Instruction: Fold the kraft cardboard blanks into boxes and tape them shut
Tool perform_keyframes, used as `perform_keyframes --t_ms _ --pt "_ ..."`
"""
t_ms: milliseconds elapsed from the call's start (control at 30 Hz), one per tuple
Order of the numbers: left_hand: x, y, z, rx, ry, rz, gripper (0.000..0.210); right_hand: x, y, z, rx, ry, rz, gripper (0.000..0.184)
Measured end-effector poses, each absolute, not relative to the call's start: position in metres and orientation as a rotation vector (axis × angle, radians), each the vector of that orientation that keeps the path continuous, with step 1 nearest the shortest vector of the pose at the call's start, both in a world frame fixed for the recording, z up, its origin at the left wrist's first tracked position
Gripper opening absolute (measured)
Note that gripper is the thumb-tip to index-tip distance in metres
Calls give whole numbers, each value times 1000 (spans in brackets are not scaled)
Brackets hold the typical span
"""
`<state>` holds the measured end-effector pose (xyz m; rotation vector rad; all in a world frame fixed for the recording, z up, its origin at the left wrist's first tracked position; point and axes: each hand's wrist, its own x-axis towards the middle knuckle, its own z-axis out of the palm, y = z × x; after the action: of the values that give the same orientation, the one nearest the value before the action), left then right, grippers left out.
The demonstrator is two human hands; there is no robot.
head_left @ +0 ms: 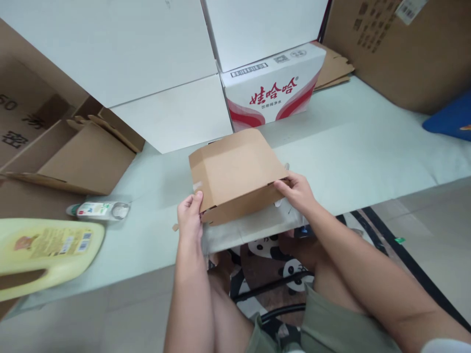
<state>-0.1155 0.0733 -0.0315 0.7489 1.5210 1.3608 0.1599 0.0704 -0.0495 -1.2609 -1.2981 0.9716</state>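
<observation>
A small brown cardboard box [241, 169] is held between my two hands, tilted, close to the front edge of the table. My left hand [190, 212] grips its near left corner, thumb on the upper face and fingers curled beneath. On the opposite side, my right hand [296, 191] pinches the near right corner, the thumb lying along the edge. A bit of clear tape shows on the left side of the box, above my left thumb. The box's underside and the fingertips below it are hidden.
White cartons [176, 115] and a red-and-white water carton [274, 93] line the back of the table [368, 147]. At left lie an open cardboard box [88, 157], a clear bottle [101, 211] and a yellow jug [51, 250]. A large brown carton [397, 59] stands right.
</observation>
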Motion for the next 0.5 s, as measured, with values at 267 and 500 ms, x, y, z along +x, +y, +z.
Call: perform_keyframes --t_ms 267,500 --pt "-136 81 -46 999 1577 1461 47 157 64 -46 -1163 -927 908 32" --pt "-142 73 -52 1300 1397 1330 55 175 51 -37 -1106 -930 992 31"
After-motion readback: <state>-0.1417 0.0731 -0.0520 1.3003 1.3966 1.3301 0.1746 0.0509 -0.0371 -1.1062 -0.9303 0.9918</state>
